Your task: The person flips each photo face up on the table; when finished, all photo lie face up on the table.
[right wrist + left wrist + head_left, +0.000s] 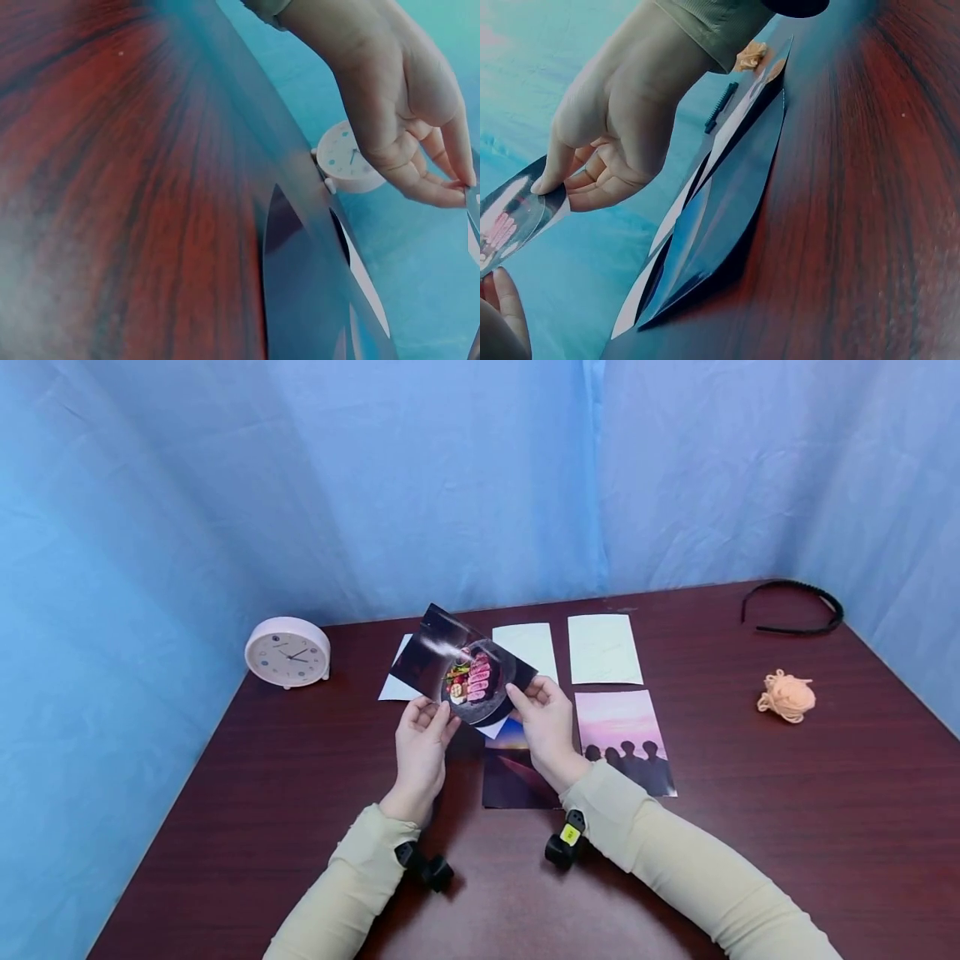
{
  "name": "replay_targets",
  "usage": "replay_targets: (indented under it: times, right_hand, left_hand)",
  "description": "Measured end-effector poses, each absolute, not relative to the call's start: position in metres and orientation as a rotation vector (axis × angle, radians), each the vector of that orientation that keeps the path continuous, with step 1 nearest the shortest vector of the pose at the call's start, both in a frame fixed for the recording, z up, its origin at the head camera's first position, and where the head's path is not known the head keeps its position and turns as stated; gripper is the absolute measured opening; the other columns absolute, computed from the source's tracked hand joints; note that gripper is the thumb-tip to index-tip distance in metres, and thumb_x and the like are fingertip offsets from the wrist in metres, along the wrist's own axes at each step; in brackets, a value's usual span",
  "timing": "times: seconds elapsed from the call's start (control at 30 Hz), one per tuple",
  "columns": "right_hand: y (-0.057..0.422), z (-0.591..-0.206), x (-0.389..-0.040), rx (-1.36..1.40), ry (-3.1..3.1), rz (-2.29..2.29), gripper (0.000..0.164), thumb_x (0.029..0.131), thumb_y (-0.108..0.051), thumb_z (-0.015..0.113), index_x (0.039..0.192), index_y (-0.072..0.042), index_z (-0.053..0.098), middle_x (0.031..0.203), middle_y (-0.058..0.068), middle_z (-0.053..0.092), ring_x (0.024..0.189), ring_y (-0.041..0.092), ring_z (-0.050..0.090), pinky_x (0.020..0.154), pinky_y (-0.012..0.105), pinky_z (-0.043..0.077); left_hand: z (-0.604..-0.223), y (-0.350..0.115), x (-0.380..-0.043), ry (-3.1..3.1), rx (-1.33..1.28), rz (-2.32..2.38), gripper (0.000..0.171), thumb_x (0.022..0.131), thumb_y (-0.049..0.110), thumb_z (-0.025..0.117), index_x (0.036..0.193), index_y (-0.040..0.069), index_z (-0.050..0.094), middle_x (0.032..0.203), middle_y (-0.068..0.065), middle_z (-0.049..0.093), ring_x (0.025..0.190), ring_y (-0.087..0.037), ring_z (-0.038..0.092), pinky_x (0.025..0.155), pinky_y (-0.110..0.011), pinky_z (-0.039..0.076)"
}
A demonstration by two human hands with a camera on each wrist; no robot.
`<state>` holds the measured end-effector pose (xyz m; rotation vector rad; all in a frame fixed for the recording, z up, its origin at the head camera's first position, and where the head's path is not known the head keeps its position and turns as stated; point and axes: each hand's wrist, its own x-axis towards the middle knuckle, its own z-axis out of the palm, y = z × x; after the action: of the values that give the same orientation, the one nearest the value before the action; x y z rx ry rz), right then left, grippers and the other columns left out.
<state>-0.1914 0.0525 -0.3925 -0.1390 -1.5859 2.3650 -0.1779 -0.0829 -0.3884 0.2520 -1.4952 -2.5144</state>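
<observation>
A glossy photo print point(427, 652) of sliced meat on a dark plate is held tilted above the table by both hands. My left hand point(422, 756) pinches its lower left edge, thumb on top. With thumb and fingers, my right hand point(549, 727) grips the lower right corner; the left wrist view shows this right hand point(622, 112) from the side. A white corner point(492, 729) pokes out below the print. Underneath lie a dark sunset photo point(517, 777) and, beside it, a pink-sky photo point(626, 735) with silhouetted heads.
Behind these lie white cards, one at left point(397, 685), one in the middle point(528, 643) and one at right point(604, 647). A white clock point(288, 652) stands at the back left. A black headband point(798, 631) and peach yarn ball point(787, 696) are at right. Blue curtains point(450, 485) border the table.
</observation>
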Motion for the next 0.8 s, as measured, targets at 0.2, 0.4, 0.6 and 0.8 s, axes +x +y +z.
replay_targets:
  times: [0.2,0.4,0.6,0.8]
  right_hand:
    - [0.054,-0.395,-0.193,-0.187,-1.682,2.377,0.009,0.086,0.002,0.065,0.086,0.000,0.056,0.074,-0.004,0.060,0.065,0.003,0.060,0.059,0.020,0.054]
    - [0.057,-0.396,-0.195,-0.192,-1.742,2.410,0.017,0.086,0.004,0.063,0.078,-0.006,0.051,0.069,-0.007,0.057,0.062,0.002,0.058,0.058,0.019,0.053]
    - [0.064,-0.396,-0.199,-0.161,-1.786,2.427,0.010,0.087,0.001,0.064,0.090,-0.003,0.055,0.074,-0.009,0.062,0.065,0.002,0.059,0.060,0.019,0.052]
    - [0.075,-0.394,-0.203,-0.147,-1.886,2.322,0.012,0.087,-0.003,0.065,0.096,0.000,0.057,0.072,-0.011,0.059,0.065,0.002,0.054,0.059,0.017,0.048]
  left_hand:
    - [-0.390,-0.086,-0.178,-1.463,0.272,-2.504,0.026,0.090,-0.012,0.051,0.085,0.013,0.050,0.076,0.003,0.051,0.069,-0.004,0.054,0.064,-0.019,0.054]
    - [-0.387,-0.089,-0.178,-1.516,0.253,-2.476,0.026,0.088,-0.014,0.052,0.082,0.012,0.051,0.074,0.002,0.050,0.064,-0.003,0.055,0.061,-0.017,0.053]
    - [-0.386,-0.091,-0.178,-1.574,0.244,-2.456,0.025,0.088,-0.014,0.052,0.083,0.010,0.052,0.073,0.002,0.050,0.061,-0.003,0.055,0.060,-0.017,0.053]
    - [-0.387,-0.097,-0.176,-1.687,0.200,-2.432,0.024,0.087,-0.014,0.053,0.085,0.010,0.053,0.074,0.003,0.052,0.062,-0.002,0.056,0.061,-0.017,0.053]
